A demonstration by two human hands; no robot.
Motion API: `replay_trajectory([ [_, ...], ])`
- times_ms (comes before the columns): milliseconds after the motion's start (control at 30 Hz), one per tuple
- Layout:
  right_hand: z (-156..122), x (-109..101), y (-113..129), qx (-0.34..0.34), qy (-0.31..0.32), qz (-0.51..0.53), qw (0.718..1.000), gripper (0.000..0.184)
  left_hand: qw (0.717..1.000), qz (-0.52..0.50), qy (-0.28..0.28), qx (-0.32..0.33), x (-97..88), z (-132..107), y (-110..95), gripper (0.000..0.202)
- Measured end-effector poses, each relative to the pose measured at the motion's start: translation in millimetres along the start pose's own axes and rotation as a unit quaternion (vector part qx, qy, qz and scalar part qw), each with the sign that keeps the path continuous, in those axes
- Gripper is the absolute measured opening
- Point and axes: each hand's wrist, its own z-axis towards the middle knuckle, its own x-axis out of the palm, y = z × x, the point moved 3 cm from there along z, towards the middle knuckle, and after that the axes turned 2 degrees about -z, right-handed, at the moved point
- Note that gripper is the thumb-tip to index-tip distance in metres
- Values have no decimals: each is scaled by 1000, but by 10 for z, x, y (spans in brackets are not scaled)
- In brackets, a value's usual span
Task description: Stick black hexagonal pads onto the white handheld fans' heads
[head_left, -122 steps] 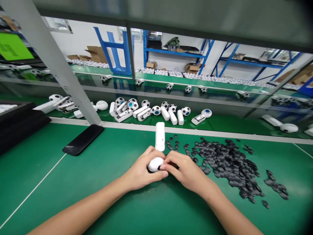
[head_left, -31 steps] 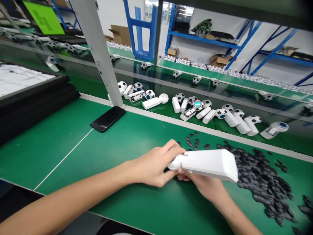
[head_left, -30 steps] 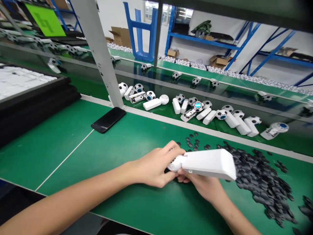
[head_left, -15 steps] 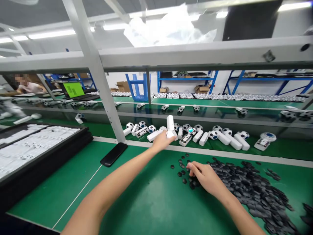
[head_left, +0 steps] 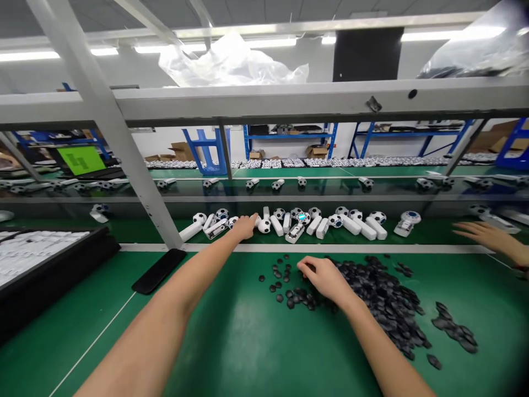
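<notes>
**Bench layout, near to far**

Pile of loose pieces (head_left: 380,298) on the bench mat (head_left: 231,342), right of centre; smaller cluster (head_left: 453,328) just right of it. Phone (head_left: 159,270) lies left of the pile, by the mat's far edge; stacked trays (head_left: 49,256) further left. Past the rail (head_left: 330,248), row of ball-topped units (head_left: 314,223), with post (head_left: 136,182) just left of it. Second row of units (head_left: 276,183) farther off.

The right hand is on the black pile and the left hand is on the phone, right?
Not quite: in the head view the left hand is at the row of white soccer-ball gadgets, not on the phone. The right hand is on the black pile.
</notes>
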Motion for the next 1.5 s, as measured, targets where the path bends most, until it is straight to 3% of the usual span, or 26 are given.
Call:
replay_trajectory([
  [167, -45, -105, -67, 2, 65, 0, 998, 29, 988, -140, -45, -35, -160, -96, 4, 40],
  [300, -139, -148, -77, 16, 131, -5, 991, 16, 948, -312, -53, -41, -173, -624, 47, 41],
  [467, -224, -106, -84, 45, 167, -29, 985, 7, 868, -496, 5, -32, 51, -1666, 68, 36],
  [600, -211, -74, -93, 55, 181, -31, 981, 9, 749, -657, 29, -76, 157, -2087, 101, 32],
  [800, -115, -60, 41, 47, 101, 83, 990, 16, 720, -684, 45, -108, 104, -2144, 94, 35],
  [900, -139, 175, 253, 40, 98, 141, 984, 17, 716, -687, 52, -109, 92, -2171, 68, 39],
  [967, -203, 422, 455, 2, 146, 148, 978, 16, 721, -681, 53, -116, 106, -2189, 69, 39],
  [1033, -288, 641, 655, -71, 176, 94, 977, 13, 722, -678, 55, -127, 134, -2198, 87, 38],
  [1133, -400, 811, 835, -150, 150, -57, 976, 18, 703, -694, 70, -137, 191, -2199, 126, 36],
  [1233, -466, 840, 882, -172, 147, -137, 964, 22, 678, -717, 83, -135, 234, -2202, 150, 36],
  [1333, -479, 829, 887, -181, 153, -159, 958, 20, 682, -712, 105, -130, 262, -2213, 141, 44],
  [1433, -438, 803, 883, -156, 141, -95, 973, 23, 692, -697, 138, -128, 295, -2233, 109, 57],
  [1500, -394, 774, 868, -103, 131, 22, 986, 23, 695, -690, 160, -123, 320, -2253, 76, 64],
])
